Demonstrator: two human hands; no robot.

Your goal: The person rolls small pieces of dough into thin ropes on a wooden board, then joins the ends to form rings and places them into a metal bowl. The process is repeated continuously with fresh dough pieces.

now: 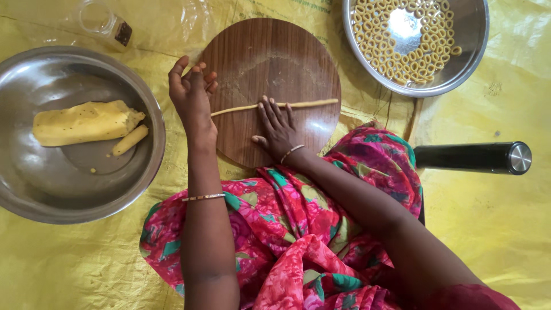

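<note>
The right hand (277, 127) lies flat, fingers spread, on a thin dough rope (275, 106) across the round wooden board (270, 63). The left hand (192, 95) is open at the rope's left end, holding nothing. Left of it, a steel bowl (34, 189) holds a dough block (83, 122). Far right, a steel plate (470, 51) holds dough rings (402, 40).

Soft, even daylight fills the sharp view. White glare sits in the steel plate (470, 51) of dough rings and on the steel bowl (34, 189) rim. Shadows beneath both hands are faint.
</note>
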